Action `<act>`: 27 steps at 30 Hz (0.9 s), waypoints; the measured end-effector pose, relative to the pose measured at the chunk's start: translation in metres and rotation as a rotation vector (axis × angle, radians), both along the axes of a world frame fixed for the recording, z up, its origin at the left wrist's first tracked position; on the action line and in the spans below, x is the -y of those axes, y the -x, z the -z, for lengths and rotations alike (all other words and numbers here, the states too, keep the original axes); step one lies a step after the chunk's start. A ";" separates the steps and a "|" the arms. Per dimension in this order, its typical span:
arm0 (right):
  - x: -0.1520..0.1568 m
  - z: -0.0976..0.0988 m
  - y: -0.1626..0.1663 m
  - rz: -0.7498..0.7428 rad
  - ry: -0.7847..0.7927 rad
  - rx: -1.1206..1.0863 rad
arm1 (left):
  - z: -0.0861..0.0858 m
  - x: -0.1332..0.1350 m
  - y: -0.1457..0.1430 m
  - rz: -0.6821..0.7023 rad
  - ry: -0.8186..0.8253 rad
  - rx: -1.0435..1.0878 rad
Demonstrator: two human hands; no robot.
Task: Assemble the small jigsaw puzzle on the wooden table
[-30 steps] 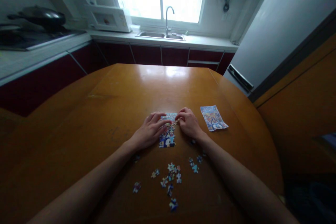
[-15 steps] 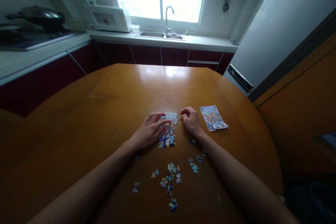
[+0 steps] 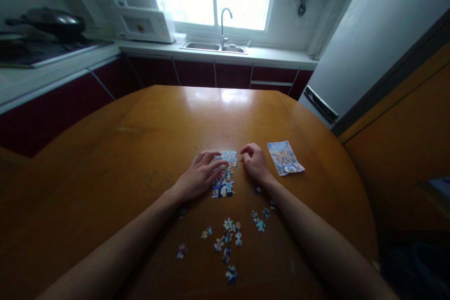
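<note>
A partly joined jigsaw puzzle [image 3: 222,191] lies on the wooden table, with a ragged right edge and a blue cartoon face at its lower end. My left hand [image 3: 197,173] rests over its left side, fingers spread and covering part of the picture. Just right of the puzzle, my right hand [image 3: 256,164] lies on the table with its fingers curled together; whatever they may hold is hidden. Loose puzzle pieces [image 3: 228,234] are scattered nearer to me. Another small group of pieces [image 3: 259,223] lies by my right forearm, and a single piece [image 3: 258,190] sits below my right wrist.
To the right of my right hand lies a printed picture sheet [image 3: 285,159] with a similar design. The broad wooden table [image 3: 197,122] reaches toward a counter with a sink [image 3: 204,47] and a microwave [image 3: 144,24]. A fridge [image 3: 351,42] stands at the right.
Both hands keep the same pose and place over and beside the puzzle. The whole view has shifted very slightly; no piece has visibly moved.
</note>
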State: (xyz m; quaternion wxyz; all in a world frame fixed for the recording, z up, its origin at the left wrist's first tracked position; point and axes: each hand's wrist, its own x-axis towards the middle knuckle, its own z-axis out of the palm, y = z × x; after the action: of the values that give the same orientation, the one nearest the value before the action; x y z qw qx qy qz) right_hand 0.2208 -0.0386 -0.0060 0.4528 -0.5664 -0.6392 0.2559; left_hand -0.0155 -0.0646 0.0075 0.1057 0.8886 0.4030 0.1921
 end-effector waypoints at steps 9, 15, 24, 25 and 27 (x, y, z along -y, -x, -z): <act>0.000 0.000 0.000 0.001 0.011 -0.018 | 0.000 0.000 0.000 0.007 -0.003 0.000; -0.001 0.001 -0.001 -0.001 -0.009 -0.041 | 0.000 0.000 0.000 0.004 -0.004 -0.012; 0.001 0.006 0.000 -0.119 -0.026 -0.022 | 0.000 0.000 0.001 0.011 0.003 -0.012; 0.002 0.006 0.000 -0.143 -0.025 -0.006 | 0.000 0.001 0.001 0.014 0.004 -0.017; 0.003 0.006 0.001 -0.182 -0.024 0.033 | 0.000 0.001 0.000 0.012 0.002 -0.024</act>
State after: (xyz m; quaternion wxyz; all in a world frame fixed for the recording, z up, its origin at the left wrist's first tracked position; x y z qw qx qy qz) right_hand 0.2198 -0.0418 -0.0117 0.4240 -0.5046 -0.6985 0.2789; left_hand -0.0158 -0.0657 0.0079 0.1030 0.8932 0.3989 0.1803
